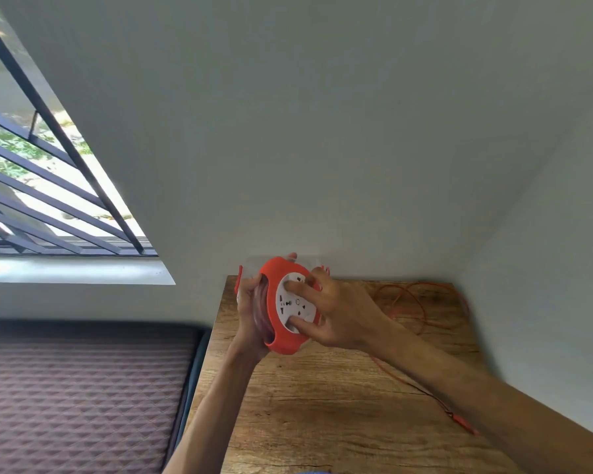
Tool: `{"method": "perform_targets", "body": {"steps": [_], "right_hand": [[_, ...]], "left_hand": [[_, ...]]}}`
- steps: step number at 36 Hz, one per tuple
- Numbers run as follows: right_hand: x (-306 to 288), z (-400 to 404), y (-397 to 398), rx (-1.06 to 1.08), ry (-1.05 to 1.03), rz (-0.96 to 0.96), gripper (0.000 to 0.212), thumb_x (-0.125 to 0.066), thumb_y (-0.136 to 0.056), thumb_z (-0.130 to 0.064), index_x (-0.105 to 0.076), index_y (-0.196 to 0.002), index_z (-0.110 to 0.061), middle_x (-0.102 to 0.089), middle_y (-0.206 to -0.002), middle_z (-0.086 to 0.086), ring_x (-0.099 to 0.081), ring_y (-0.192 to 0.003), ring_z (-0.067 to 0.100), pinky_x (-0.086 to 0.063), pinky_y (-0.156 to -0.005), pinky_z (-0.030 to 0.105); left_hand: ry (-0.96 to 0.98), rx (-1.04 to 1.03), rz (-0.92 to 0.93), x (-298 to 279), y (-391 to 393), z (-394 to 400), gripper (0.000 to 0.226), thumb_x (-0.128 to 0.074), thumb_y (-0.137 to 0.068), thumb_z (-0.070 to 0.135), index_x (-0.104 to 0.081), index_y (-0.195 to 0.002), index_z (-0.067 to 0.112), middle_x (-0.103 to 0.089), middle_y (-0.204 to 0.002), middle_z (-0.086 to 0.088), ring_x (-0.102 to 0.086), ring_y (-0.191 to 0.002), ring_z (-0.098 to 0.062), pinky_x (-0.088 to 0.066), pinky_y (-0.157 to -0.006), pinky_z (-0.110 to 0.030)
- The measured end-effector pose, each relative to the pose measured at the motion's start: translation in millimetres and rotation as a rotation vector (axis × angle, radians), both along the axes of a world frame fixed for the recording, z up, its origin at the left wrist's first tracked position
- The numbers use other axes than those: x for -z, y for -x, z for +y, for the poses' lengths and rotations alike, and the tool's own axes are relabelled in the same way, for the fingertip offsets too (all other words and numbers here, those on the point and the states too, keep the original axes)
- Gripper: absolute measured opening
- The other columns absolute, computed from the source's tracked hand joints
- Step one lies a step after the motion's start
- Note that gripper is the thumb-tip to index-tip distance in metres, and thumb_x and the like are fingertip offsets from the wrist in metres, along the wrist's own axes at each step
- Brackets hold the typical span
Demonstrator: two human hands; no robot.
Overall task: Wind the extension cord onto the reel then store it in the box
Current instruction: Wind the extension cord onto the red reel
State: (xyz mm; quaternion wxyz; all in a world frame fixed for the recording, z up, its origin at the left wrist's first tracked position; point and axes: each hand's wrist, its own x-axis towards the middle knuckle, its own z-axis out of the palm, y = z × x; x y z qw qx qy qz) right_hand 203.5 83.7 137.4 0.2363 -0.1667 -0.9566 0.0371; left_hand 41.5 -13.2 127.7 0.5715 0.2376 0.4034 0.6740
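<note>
Reel (281,313) held above the far left part of the table (322,405), tilted, white socket face toward the camera. Left hand (250,313) wraps the reel's left edge, fingers curled round the rim; one fingertip shows over the top. Right hand (343,316) lies on the socket face, fingers (293,285) spread and pressed onto the white disc, thumb at its lower edge. Both hands closed on the reel.

Cord (421,302) lies loose on the table, in loops at the far right corner; one strand runs toward the near right edge under the right forearm, partly hidden by it. Its near end is a small red blur; cannot tell what it is. Turns on the reel, seen in the gap by the left hand, are motion-blurred; how much is wound cannot be told.

Thin red upright piece behind the left hand and red bits behind the right fingers are mostly hidden; not identifiable.

Mattress (83,398) left of the table, cut off by the frame. Barred window (42,186) upper left.
</note>
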Motion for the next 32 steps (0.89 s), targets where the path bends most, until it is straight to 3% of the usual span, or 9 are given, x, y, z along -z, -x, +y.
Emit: {"method": "perform_targets", "body": {"steps": [4,6,8,10,12,16,19,27,32], "right_hand": [[-3,-3,4,0.053,-0.007,0.064,0.066,-0.064,-0.087,-0.072,-0.074,-0.128,-0.021,-0.077,-0.106,0.002,-0.071,-0.069,0.018,-0.05,-0.052,0.022],[-4,-8,11,0.255,0.095,0.15,0.059,-0.057,-0.088,-0.078,-0.082,-0.09,-0.025,-0.075,-0.07,-0.008,-0.065,-0.051,0.009,-0.04,-0.046,0.016],[-5,-12,18,0.502,0.558,0.196,0.074,-0.049,-0.094,-0.079,-0.07,-0.055,-0.02,-0.06,-0.045,-0.009,-0.052,-0.036,0.006,-0.035,-0.043,0.019],[1,-13,25,0.642,1.277,0.259,0.077,-0.048,-0.103,-0.066,-0.067,-0.049,-0.015,-0.058,-0.045,-0.005,-0.045,-0.031,0.007,-0.033,-0.041,0.02],[4,-12,26,0.654,1.555,0.207,0.069,-0.046,-0.107,-0.041,-0.071,-0.05,-0.011,-0.061,-0.046,0.002,-0.042,-0.03,0.01,-0.029,-0.038,0.019],[9,-20,16,0.437,0.822,0.252,0.057,-0.045,-0.107,-0.036,-0.07,-0.059,-0.018,-0.064,-0.049,-0.005,-0.055,-0.038,0.007,-0.043,-0.045,0.019],[8,-17,4,0.148,0.217,0.129,0.024,-0.051,-0.105,-0.043,-0.068,-0.107,-0.025,-0.068,-0.095,-0.008,-0.063,-0.063,0.007,-0.049,-0.048,0.02],[12,-4,-16,-0.077,0.103,-0.17,0.058,-0.054,-0.102,-0.046,-0.035,-0.157,-0.042,-0.063,-0.141,0.001,-0.073,-0.074,0.022,-0.063,-0.059,0.036],[13,-11,-9,-0.002,0.178,-0.051,0.068,-0.054,-0.099,-0.064,-0.038,-0.157,-0.033,-0.075,-0.133,0.005,-0.077,-0.08,0.022,-0.06,-0.059,0.028]], "left_hand": [[-0.007,0.047,0.034,2,0,0,0.07,-0.03,-0.106,0.05,-0.054,-0.158,0.01,-0.071,-0.133,-0.021,-0.069,-0.12,-0.035,-0.06,-0.096,-0.046],[-0.006,0.047,0.052,1,-3,0,0.068,-0.03,-0.107,0.05,-0.054,-0.158,0.011,-0.073,-0.133,-0.021,-0.071,-0.121,-0.036,-0.062,-0.098,-0.045],[-0.024,0.032,0.066,-3,-8,0,0.067,-0.029,-0.11,0.05,-0.05,-0.162,0.012,-0.075,-0.132,-0.02,-0.074,-0.12,-0.035,-0.064,-0.096,-0.044],[-0.084,0.06,0.102,-3,-11,-1,0.066,-0.043,-0.108,0.055,-0.05,-0.161,0.016,-0.079,-0.114,-0.016,-0.079,-0.1,-0.029,-0.066,-0.084,-0.041],[-0.116,0.093,0.145,-1,-10,-3,0.082,-0.06,-0.098,0.065,-0.046,-0.163,0.017,-0.078,-0.109,-0.016,-0.078,-0.091,-0.027,-0.066,-0.081,-0.04],[-0.026,0.039,0.059,8,-7,3,0.083,-0.06,-0.097,0.062,-0.048,-0.163,0.012,-0.074,-0.127,-0.019,-0.074,-0.112,-0.034,-0.064,-0.092,-0.045],[-0.001,0.008,-0.019,13,0,1,0.07,-0.034,-0.108,0.055,-0.054,-0.159,0.012,-0.07,-0.135,-0.02,-0.068,-0.122,-0.036,-0.059,-0.101,-0.048],[0.065,0.019,-0.027,11,8,-1,0.08,-0.029,-0.106,0.058,-0.044,-0.165,0.006,-0.039,-0.156,-0.048,-0.044,-0.135,-0.051,-0.028,-0.121,-0.072],[0.045,0.066,0.018,15,6,0,0.073,-0.021,-0.112,0.052,-0.049,-0.162,0.008,-0.07,-0.134,-0.022,-0.069,-0.121,-0.036,-0.062,-0.097,-0.046]]}}
